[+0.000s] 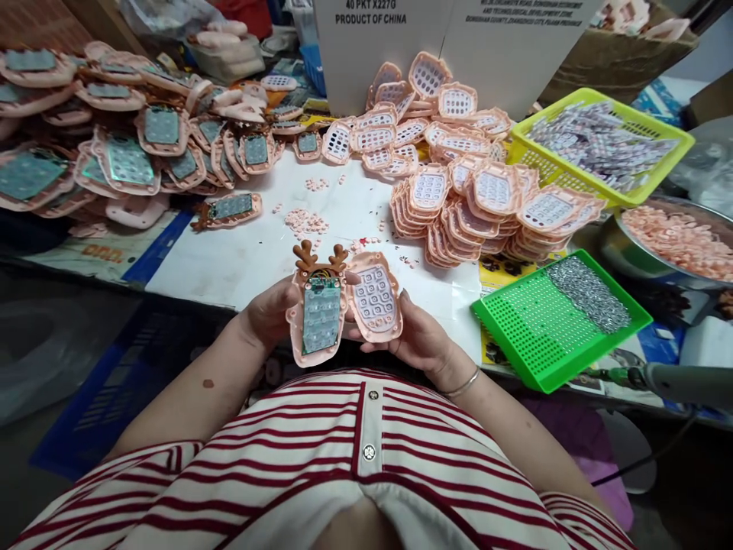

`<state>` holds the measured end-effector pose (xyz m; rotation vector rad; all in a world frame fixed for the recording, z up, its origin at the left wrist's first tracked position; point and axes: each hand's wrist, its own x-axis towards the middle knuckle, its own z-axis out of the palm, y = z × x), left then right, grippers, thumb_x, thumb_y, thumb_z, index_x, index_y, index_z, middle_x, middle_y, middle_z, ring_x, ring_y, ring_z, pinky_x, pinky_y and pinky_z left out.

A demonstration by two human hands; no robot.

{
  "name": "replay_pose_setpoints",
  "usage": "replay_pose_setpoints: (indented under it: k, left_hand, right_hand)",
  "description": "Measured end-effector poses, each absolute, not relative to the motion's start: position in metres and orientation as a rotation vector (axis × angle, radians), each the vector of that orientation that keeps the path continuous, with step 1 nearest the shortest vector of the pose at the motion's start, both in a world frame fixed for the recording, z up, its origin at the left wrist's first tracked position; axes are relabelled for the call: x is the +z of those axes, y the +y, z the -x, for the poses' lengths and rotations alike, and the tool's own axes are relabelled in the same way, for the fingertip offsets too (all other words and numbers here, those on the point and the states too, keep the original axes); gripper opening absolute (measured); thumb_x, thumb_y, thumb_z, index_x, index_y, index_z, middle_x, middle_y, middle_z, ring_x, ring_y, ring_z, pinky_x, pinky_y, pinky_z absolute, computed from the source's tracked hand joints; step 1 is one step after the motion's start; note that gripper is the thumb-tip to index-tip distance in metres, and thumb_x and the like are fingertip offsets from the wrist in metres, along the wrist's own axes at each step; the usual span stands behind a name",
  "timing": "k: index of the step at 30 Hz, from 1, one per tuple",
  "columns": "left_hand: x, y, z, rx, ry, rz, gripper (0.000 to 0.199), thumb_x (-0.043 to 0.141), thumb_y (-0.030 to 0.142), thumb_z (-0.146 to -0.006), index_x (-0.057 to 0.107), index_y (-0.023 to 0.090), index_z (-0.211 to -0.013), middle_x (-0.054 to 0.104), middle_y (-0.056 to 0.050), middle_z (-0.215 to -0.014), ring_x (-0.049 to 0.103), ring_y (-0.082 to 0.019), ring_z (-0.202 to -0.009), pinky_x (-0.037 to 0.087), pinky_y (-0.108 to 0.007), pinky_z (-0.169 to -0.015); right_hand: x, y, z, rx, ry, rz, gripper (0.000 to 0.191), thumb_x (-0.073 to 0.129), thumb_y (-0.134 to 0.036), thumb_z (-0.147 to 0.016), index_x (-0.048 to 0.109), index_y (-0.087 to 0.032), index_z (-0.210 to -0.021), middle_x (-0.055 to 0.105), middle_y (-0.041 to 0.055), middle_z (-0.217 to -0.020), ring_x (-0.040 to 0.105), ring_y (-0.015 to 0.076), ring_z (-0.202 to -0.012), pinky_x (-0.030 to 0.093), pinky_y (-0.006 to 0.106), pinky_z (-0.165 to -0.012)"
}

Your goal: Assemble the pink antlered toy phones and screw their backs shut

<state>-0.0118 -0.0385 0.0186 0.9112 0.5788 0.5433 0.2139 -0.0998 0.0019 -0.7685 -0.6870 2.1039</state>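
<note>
My left hand [271, 312] is closed on a pink toy phone half [321, 325] with brown antlers at its top and a green circuit board showing inside. In my right hand [427, 336] is the other pink shell half [375, 296], its inner side up, with a pale keypad sheet set in it. The two halves are held side by side, their edges touching or overlapping, above the table's front edge. Another antlered half with a board [229, 208] lies on the white sheet beyond my left hand. Small pink pieces [306, 223] are scattered ahead of the halves.
Board-fitted halves [131, 156] are heaped at left. Stacked keypad shells [458, 198] stand right of centre. At right are a green tray [521, 328] of small metal screws, a yellow basket [684, 145] of strips, a metal bowl [618, 248] of pink parts and a screwdriver-like tool [676, 382].
</note>
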Motion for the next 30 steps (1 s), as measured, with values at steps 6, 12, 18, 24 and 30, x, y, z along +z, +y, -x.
replay_pose_setpoints:
  k: [6, 12, 18, 24, 30]
  left_hand:
    - [0.037, -0.055, 0.022, 0.756, 0.563, -0.927, 0.093, 0.073, 0.077, -0.061, 0.06, 0.02, -0.133, 0.074, -0.008, -0.093, 0.073, -0.031, -0.087, 0.057, -0.032, -0.065]
    - [0.042, -0.073, 0.003, 0.649, 0.391, -0.936, 0.095, 0.065, 0.083, -0.064, 0.06, 0.013, -0.129, 0.073, -0.014, -0.1, 0.071, -0.034, -0.096, 0.058, -0.036, -0.072]
    - [0.039, -0.074, -0.015, 0.629, 0.485, -1.006, 0.079, 0.067, 0.081, -0.066, 0.073, 0.017, -0.111, 0.073, -0.01, -0.09, 0.072, -0.027, -0.081, 0.055, -0.032, -0.065]
    - [0.041, -0.071, -0.019, 0.602, 0.587, -1.051, 0.073, 0.071, 0.081, -0.057, 0.076, 0.023, -0.101, 0.07, -0.009, -0.08, 0.069, -0.028, -0.071, 0.057, -0.039, -0.061]
    - [0.045, -0.073, -0.021, 0.614, 0.606, -1.04, 0.072, 0.077, 0.076, -0.055, 0.076, 0.023, -0.103, 0.072, -0.011, -0.095, 0.069, -0.038, -0.1, 0.06, -0.041, -0.068]
  right_hand:
    - [-0.002, -0.105, -0.211, 1.998, -0.54, 0.746, 0.053, 0.063, -0.064, -0.084, 0.064, -0.024, -0.119, 0.075, 0.0051, -0.112, 0.073, 0.0175, -0.091, 0.06, 0.029, -0.079]
    - [-0.012, -0.104, -0.202, 1.969, -0.536, 0.676, 0.053, 0.066, -0.063, -0.083, 0.064, -0.023, -0.119, 0.074, 0.0044, -0.112, 0.07, 0.0177, -0.091, 0.058, 0.035, -0.084]
    - [-0.012, -0.105, -0.199, 1.932, -0.489, 0.613, 0.047, 0.074, -0.059, -0.078, 0.067, -0.025, -0.11, 0.073, -0.001, -0.104, 0.066, 0.015, -0.088, 0.058, 0.031, -0.081]
    - [-0.012, -0.105, -0.199, 1.923, -0.5, 0.6, 0.042, 0.075, -0.057, -0.078, 0.067, -0.026, -0.105, 0.069, -0.0025, -0.099, 0.063, 0.014, -0.085, 0.056, 0.03, -0.079]
    - [-0.016, -0.105, -0.199, 1.917, -0.542, 0.562, 0.037, 0.076, -0.052, -0.079, 0.067, -0.028, -0.105, 0.067, -0.0031, -0.099, 0.062, 0.013, -0.083, 0.055, 0.03, -0.08]
